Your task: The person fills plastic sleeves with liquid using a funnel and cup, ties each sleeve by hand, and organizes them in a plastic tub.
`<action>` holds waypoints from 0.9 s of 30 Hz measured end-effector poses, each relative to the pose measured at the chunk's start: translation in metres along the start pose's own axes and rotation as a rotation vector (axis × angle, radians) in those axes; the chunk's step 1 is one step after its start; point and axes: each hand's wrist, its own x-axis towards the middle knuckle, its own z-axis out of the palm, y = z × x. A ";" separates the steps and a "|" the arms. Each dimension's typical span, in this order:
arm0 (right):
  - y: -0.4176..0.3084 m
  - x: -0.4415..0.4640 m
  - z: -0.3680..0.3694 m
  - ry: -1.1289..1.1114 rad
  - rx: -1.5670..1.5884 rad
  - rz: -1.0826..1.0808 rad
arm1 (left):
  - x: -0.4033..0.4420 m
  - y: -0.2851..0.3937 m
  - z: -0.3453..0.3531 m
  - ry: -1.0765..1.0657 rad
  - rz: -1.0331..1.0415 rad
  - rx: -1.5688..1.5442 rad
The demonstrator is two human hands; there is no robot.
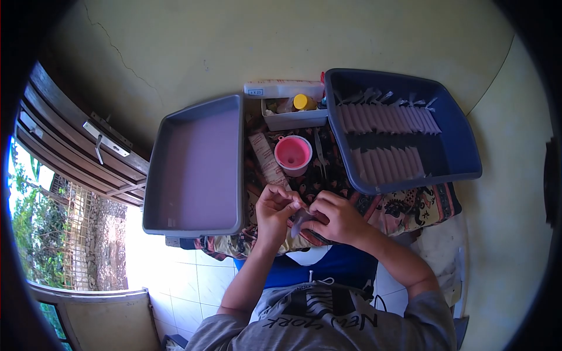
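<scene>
Nearest is a gray shirt [345, 301]. Just in front of the pink funnel [293, 150], the left hand [275, 212] and right hand [332, 216] pinch a little purple bag [299, 224]. More bags [389, 119] lie right of the funnel.

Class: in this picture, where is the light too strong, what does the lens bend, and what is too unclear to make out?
Head view: daylight nearly whites out the floor beside the doorway; head view: the lens bows the door, with black corners around; head view: fine detail of the small bag between the hands is unclear.
</scene>
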 end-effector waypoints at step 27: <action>0.001 0.009 0.018 0.162 0.051 0.029 | -0.011 0.008 0.000 -0.077 0.070 0.124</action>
